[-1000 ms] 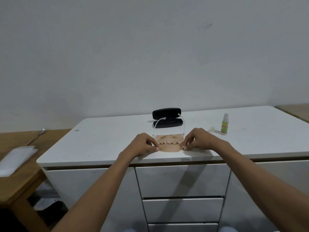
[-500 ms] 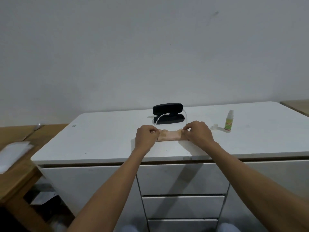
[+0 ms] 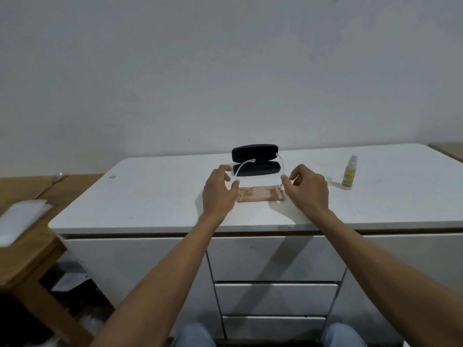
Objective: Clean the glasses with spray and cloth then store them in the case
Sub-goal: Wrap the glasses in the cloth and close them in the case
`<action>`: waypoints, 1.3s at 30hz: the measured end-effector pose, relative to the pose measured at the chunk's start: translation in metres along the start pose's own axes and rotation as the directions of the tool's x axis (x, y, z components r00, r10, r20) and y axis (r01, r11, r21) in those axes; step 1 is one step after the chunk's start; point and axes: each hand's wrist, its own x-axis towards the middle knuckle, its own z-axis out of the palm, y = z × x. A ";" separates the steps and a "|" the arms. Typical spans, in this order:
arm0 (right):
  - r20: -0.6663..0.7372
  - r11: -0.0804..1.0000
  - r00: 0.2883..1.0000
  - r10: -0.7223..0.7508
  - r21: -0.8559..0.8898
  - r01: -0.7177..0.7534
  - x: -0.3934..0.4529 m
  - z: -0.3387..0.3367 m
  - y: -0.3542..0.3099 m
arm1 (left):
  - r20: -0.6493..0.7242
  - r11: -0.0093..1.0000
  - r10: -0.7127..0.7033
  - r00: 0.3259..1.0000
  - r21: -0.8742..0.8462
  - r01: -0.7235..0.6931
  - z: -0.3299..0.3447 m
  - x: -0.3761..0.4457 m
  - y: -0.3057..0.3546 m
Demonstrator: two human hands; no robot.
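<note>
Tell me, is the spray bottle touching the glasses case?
Apart. The head view shows bare white tabletop between the spray bottle and the glasses case.

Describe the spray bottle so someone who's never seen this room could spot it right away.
Look at the white cabinet top; a black case stands open near its middle. Right of it, past the right hand, stands the spray bottle. It is the only upright, green-labelled thing there, with a small clear cap beside it.

Plain home or office room: white drawer cabinet tabletop [image 3: 160, 196], bare wall [image 3: 225, 71], wooden side table [image 3: 27, 251].
</note>
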 end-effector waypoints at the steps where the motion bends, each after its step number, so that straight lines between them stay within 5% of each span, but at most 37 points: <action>1: 0.019 1.000 1.000 -0.001 0.025 0.000 0.001 -0.001 0.000 | 0.017 1.000 0.016 1.000 -0.005 -0.015 -0.001 0.001 -0.002; 7: 0.091 0.995 0.994 -0.056 0.087 0.048 0.008 -0.003 -0.003 | 0.061 0.998 0.030 0.998 -0.054 -0.027 -0.003 0.004 -0.002; 11: 0.094 0.993 0.995 -0.028 0.119 0.017 0.011 -0.001 -0.002 | 0.116 0.989 0.126 0.985 0.066 -0.134 -0.003 0.007 -0.003; 17: 0.135 0.991 0.990 -0.046 0.130 0.028 0.018 -0.003 -0.002 | 0.361 0.954 0.185 0.914 0.158 -0.255 0.002 0.016 -0.003; 21: 0.195 0.992 0.973 -0.127 0.046 0.120 0.021 -0.002 -0.010 | 0.414 0.980 0.089 0.906 0.124 -0.154 0.002 0.024 -0.011; 25: 0.323 0.942 0.915 -0.240 -0.150 0.300 0.023 0.007 -0.018 | 0.437 0.995 -0.009 0.899 -0.087 0.053 -0.002 0.029 -0.011; 31: 0.451 0.915 0.857 -0.248 -0.181 0.360 0.023 0.019 -0.015 | 0.386 0.970 -0.069 0.920 -0.188 0.152 -0.008 0.034 -0.017; 35: 0.393 0.941 0.881 -0.263 -0.097 0.324 0.018 0.006 -0.010 | 0.300 0.990 0.102 0.948 -0.120 -0.069 -0.012 0.027 -0.016; 39: 0.467 0.937 0.845 -0.259 -0.091 0.337 0.016 -0.004 -0.006 | 0.462 0.942 0.205 0.863 0.148 -0.303 -0.017 0.021 -0.015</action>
